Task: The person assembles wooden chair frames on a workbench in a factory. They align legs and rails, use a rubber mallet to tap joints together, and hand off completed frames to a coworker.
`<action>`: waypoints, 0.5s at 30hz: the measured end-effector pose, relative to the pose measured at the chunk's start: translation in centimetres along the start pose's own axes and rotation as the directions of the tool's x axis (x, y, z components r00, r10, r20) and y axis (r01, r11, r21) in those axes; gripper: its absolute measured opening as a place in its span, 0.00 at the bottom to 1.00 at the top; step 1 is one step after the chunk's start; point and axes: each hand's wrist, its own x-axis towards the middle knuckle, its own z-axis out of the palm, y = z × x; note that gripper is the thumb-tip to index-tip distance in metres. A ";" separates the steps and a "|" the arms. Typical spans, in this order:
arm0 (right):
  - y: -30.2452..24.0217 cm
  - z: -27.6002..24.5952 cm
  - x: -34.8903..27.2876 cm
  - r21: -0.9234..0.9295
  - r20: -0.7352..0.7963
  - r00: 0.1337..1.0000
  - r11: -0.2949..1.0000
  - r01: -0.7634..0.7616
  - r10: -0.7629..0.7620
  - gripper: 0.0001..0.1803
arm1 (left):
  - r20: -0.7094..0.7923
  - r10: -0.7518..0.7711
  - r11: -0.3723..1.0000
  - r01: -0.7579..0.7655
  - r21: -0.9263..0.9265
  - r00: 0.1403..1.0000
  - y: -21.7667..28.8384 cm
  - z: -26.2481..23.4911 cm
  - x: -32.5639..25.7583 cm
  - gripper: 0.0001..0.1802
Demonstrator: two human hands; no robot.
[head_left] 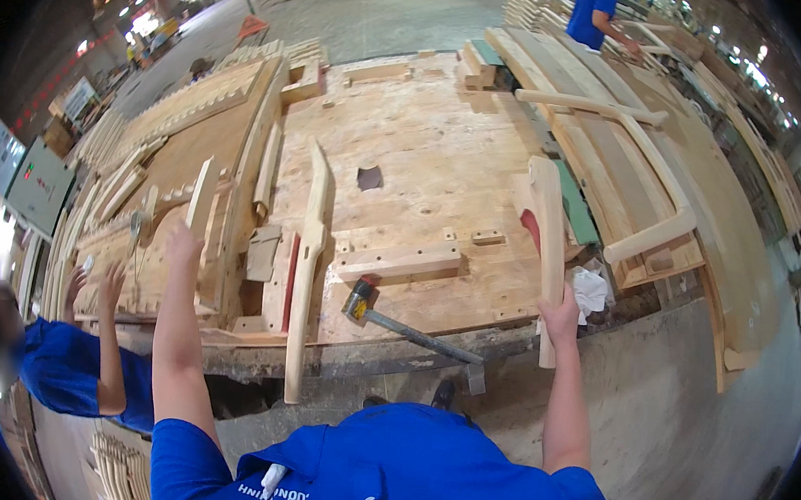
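My right hand [560,315] is wrapped round the lower part of a long, pale, shaped wooden piece [545,204], like a chair leg, which stands out over the right side of the workbench. My left hand [184,242] reaches over the left side and closes on the near end of a straight wooden bar [203,194]. Between my arms lies a curved wooden leg [312,235], its near end jutting past the bench edge. A mallet [360,301] with a black head and grey handle rests close to the front edge. Behind it sits a drilled wooden block [398,261].
The plywood bench top [406,167] carries a dark sandpaper-like patch [369,179] and small wood offcuts. An assembled wooden frame [652,165] lies on boards at right, beside crumpled white paper [591,291]. At left, a co-worker's hands [110,287] are near stacked wooden parts. Another person [591,17] stands far right.
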 end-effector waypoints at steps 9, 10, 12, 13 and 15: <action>1.2 -3.9 8.2 -0.143 0.035 0.987 0.979 -0.148 0.155 0.26 | 0.027 0.003 0.970 0.004 -0.243 1.000 3.3 -1.6 -1.5 0.26; 1.1 -4.2 8.8 -0.191 0.057 0.992 0.977 -0.096 0.109 0.26 | -0.069 0.034 0.960 -0.052 -0.274 0.997 3.5 -2.2 -1.9 0.25; 0.9 -5.1 9.9 -0.496 0.048 0.981 0.857 -0.139 0.186 0.26 | -0.205 0.123 0.904 -0.194 -0.381 0.971 4.4 -3.2 -2.7 0.23; 0.6 -5.5 10.4 -0.628 0.037 0.975 0.764 -0.149 0.221 0.26 | -0.253 0.171 0.848 -0.274 -0.455 0.952 5.3 -3.9 -2.9 0.22; -1.9 -3.9 10.1 -0.614 0.093 0.972 0.781 -0.116 0.217 0.28 | -0.272 0.239 0.739 -0.356 -0.572 0.932 3.9 -4.8 -4.6 0.20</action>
